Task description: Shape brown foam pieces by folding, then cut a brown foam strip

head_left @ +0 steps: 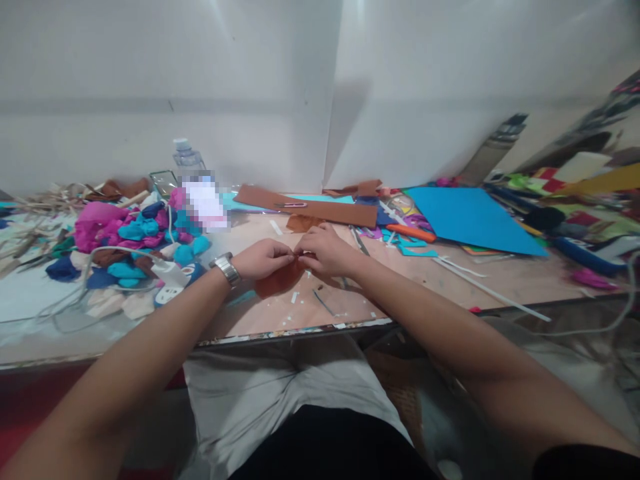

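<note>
Two pinches meet near the frame's centre: the left hand [265,259] and right hand [330,253], fingertips drawn together, grip a brown crepe paper piece [274,282], its free part spreading just below the left one. Light, even thumb pressure should suit such thin-looking material, keeping white scraps [294,297] at lower centre clear

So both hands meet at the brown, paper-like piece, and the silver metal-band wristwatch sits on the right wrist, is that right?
Not quite: the silver metal-band wristwatch sits on the left wrist, as the head view shows. The left hand and right hand do meet at the brown, paper-like piece.
</note>
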Demonstrator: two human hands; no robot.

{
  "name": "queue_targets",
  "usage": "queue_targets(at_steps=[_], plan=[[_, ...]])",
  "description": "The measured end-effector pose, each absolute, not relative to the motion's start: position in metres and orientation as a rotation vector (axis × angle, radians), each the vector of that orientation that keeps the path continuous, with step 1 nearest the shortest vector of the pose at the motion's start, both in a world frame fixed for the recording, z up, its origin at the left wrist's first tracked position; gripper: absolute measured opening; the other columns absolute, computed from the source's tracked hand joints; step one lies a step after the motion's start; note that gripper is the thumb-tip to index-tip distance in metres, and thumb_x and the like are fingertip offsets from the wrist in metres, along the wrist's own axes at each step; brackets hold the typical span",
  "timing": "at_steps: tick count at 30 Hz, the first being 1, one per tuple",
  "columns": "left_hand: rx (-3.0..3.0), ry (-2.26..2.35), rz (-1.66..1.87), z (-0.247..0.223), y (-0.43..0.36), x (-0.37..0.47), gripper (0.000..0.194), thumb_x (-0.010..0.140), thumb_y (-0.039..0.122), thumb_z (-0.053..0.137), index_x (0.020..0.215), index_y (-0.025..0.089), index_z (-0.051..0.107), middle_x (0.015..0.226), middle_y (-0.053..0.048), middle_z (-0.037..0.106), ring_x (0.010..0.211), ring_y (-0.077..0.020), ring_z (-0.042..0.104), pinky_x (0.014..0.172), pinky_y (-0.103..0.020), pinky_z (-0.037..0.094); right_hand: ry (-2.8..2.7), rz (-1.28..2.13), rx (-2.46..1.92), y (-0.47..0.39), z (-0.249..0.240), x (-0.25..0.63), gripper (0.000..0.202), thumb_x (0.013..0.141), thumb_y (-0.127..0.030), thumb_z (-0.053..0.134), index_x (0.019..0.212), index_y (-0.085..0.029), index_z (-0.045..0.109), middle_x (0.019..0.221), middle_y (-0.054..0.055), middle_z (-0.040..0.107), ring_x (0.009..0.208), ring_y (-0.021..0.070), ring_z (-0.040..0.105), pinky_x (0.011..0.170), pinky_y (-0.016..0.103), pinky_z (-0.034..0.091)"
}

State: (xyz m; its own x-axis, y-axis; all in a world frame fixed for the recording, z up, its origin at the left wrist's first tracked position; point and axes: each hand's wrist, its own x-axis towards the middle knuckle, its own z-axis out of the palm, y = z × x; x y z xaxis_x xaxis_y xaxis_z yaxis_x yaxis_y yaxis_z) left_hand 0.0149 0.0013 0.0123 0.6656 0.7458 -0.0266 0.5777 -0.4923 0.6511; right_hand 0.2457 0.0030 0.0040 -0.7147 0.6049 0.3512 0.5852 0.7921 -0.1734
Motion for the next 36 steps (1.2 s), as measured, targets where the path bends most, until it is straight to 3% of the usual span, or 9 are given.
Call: queue_targets(at_steps=[5, 15, 25, 36], plan=[[2.216, 1.041, 0.382, 0.010, 0.001, 0.018, 0.048, 0.097, 0.054, 0.049, 0.094, 0.014, 0.076, 0.081, -0.004, 0.072, 0.072, -0.0164, 0.059, 0.067, -0.026, 0.042, -2.558, 0.166, -0.853, 0.002, 0.003, 0.246, 0.017, 0.092, -0.031, 0.065, 0.096, -0.020, 0.078, 0.091, 0.006, 0.077, 0.096, 0.0242, 0.062, 0.092, 0.040, 0.027], [2.198, 1.016, 0.400, 0.016, 0.000, 0.017, 0.046, 0.096, 0.054, 0.049, 0.084, 0.014, 0.069, 0.073, -0.002, 0.063, 0.069, -0.0149, 0.052, 0.066, -0.026, 0.041, -2.495, 0.098, -0.864, 0.011, -0.001, 0.248, 0.018, 0.094, -0.028, 0.062, 0.092, -0.020, 0.078, 0.088, 0.006, 0.078, 0.090, 0.0232, 0.063, 0.087, 0.038, 0.030], [2.099, 0.957, 0.354, 0.017, -0.001, 0.017, 0.044, 0.092, 0.056, 0.054, 0.089, 0.015, 0.070, 0.080, -0.002, 0.066, 0.072, -0.0157, 0.054, 0.066, -0.025, 0.043, -2.498, 0.083, -0.814, 0.012, 0.000, 0.248, 0.017, 0.093, -0.027, 0.065, 0.091, -0.020, 0.080, 0.085, 0.005, 0.079, 0.082, 0.0209, 0.067, 0.082, 0.035, 0.036], [1.915, 0.944, 0.328, 0.020, -0.004, 0.019, 0.036, 0.089, 0.048, 0.060, 0.096, 0.013, 0.070, 0.071, 0.000, 0.059, 0.059, -0.0105, 0.045, 0.056, -0.023, 0.036, -2.424, 0.127, -0.678, 0.010, -0.002, 0.246, 0.011, 0.089, -0.022, 0.068, 0.094, -0.021, 0.079, 0.086, 0.002, 0.080, 0.081, 0.0182, 0.069, 0.083, 0.033, 0.038]])
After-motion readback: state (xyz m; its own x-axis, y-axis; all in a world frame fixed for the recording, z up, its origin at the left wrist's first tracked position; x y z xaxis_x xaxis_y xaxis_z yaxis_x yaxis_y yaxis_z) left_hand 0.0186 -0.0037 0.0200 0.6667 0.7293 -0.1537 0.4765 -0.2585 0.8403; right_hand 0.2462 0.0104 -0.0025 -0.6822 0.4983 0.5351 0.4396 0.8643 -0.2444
